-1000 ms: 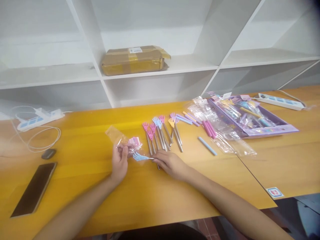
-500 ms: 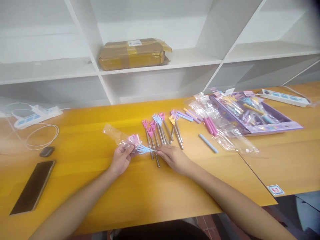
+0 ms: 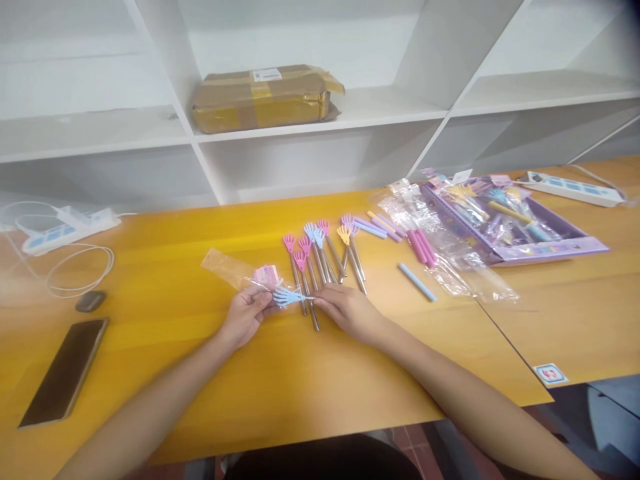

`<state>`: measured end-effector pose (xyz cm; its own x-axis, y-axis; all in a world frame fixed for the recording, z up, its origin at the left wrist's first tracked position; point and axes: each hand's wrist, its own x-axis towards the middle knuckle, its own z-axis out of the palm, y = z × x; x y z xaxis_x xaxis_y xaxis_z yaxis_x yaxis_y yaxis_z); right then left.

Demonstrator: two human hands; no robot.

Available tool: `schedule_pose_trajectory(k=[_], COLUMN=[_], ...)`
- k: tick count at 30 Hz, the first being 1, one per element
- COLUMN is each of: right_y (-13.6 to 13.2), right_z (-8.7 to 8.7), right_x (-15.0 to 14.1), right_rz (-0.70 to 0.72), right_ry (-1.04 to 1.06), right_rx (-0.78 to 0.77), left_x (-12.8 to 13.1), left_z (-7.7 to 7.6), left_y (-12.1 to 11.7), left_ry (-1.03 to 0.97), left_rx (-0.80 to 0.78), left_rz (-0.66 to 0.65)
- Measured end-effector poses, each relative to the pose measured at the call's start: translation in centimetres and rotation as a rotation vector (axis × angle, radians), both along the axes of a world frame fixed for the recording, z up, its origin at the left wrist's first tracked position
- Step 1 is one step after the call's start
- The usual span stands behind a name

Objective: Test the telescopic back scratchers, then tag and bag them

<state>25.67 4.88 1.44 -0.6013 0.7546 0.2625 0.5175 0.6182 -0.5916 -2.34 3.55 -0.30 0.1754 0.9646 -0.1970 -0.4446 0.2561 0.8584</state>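
Observation:
A blue hand-shaped back scratcher (image 3: pixel 289 297) lies between my two hands, its fingered head pointing left. My left hand (image 3: pixel 249 313) is closed on a clear plastic bag (image 3: pixel 227 270) with a pink and white card (image 3: pixel 267 276), right by the scratcher's head. Fingers pinched, my right hand (image 3: pixel 350 312) grips the scratcher's thin metal shaft, most of which the hand hides. Just beyond lie several back scratchers with metal rods and pink, blue, yellow and purple heads, among them a pink one (image 3: pixel 300 261) and a yellow one (image 3: pixel 344 235).
Coloured handle tubes, one blue (image 3: pixel 417 282), lie to the right near empty plastic bags (image 3: pixel 453 267). Behind them is a purple display box (image 3: pixel 550 253) of packaged scratchers. A phone (image 3: pixel 65 373), a power strip (image 3: pixel 73 230) and cables are at left. A taped carton (image 3: pixel 260 100) sits on the shelf.
My left hand has shifted slightly, its thumb now closer to the scratcher's head. The right hand keeps its hold on the shaft. The whole view has tilted a little downward.

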Motion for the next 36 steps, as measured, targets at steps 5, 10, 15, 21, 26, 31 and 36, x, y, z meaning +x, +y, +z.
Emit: schedule_pose_trajectory(k=[5, 10, 15, 21, 26, 31, 36], right_y=[0.1, 0.0, -0.2, -0.1, -0.5, -1.3, -1.3], right_z=[-0.6, -1.0, -1.0, -0.8, -0.9, -1.2, -1.4], right_x=[-0.1, -0.4, -0.6, -0.5, -1.1, -2.0, -2.2], right_rz=[-0.008, -0.014, -0.009, -0.005, -0.014, -0.009, -0.049], right_ry=[0.019, 0.062, 0.081, 0.105, 0.156, 0.226, 0.239], right_rx=[0.028, 0.023, 0.024, -0.002, -0.043, -0.077, -0.098], left_x=[0.0, 0.1, 0.2, 0.2, 0.4, 0.6, 0.7], left_z=[-0.3, -0.5, -1.1, -1.4, -1.2, -1.2, -0.7], left_y=[0.0, -0.2, -0.3, -0.4, -0.8, -1.2, -1.2], left_ry=[0.011, 0.074, 0.242, 0.385, 0.467, 0.505, 0.448], left_rx=[0.006, 0.046, 0.075, 0.092, 0.089, 0.121, 0.136], left_rz=[-0.019, -0.049, -0.088, -0.088, -0.139, -0.161, -0.211])
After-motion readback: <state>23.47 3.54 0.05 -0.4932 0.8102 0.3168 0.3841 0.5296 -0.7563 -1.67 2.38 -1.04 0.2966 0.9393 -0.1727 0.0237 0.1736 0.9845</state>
